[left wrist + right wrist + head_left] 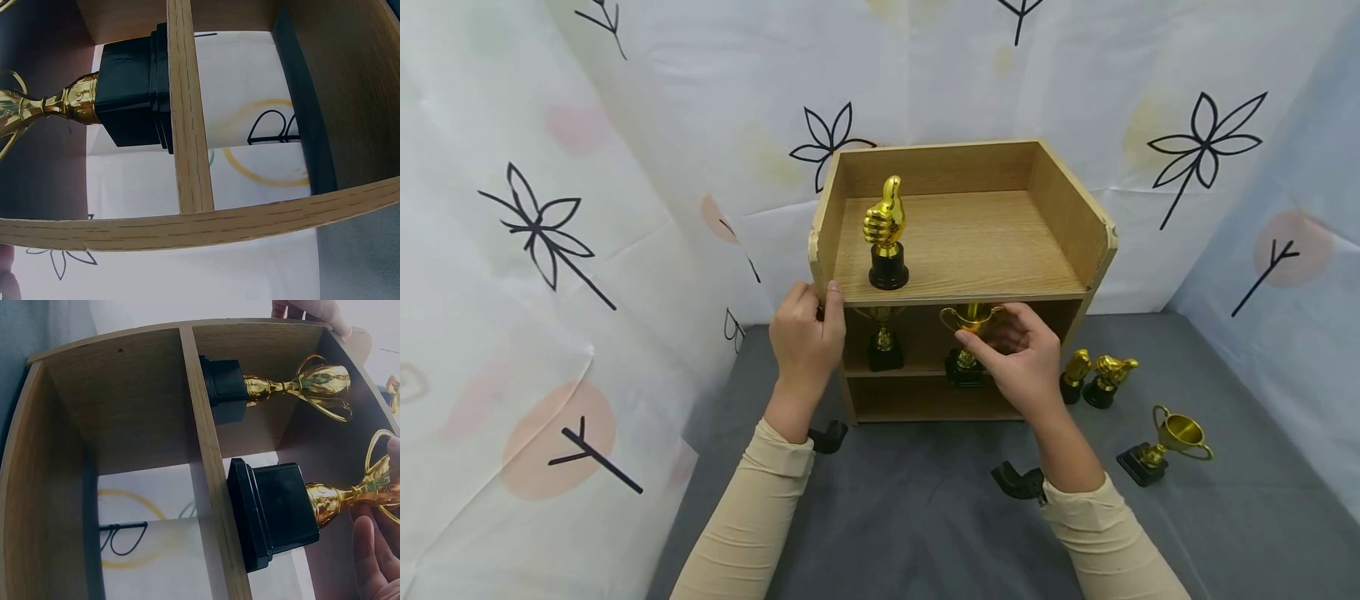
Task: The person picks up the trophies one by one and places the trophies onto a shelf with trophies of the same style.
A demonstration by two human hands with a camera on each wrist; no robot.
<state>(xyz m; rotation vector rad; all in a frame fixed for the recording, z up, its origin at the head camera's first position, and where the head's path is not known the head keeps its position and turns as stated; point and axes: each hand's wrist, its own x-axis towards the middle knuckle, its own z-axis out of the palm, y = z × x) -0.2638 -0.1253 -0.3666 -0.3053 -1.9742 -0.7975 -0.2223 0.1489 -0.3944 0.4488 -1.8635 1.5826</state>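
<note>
A small wooden shelf unit [977, 242] stands against the backdrop. My left hand [805, 337] grips its left side panel near the top board. My right hand [1028, 362] pinches a gold trophy cup [967, 367] by its bowl and handles. That cup's black base [278, 506] is at the middle shelf's front edge in the right wrist view; whether it touches the board I cannot tell. Left of it, a second trophy cup [886, 350] stands upright on the same shelf. On the top board stands a gold thumbs-up trophy [886, 229] with a black base.
Right of the unit, two small gold trophies [1105, 379] stand on the grey cloth [917, 517]. Nearer, another trophy cup [1172, 442] leans over at an angle. The lower compartment [932, 400] lies under the middle shelf. Patterned white fabric [700, 125] surrounds the back and sides.
</note>
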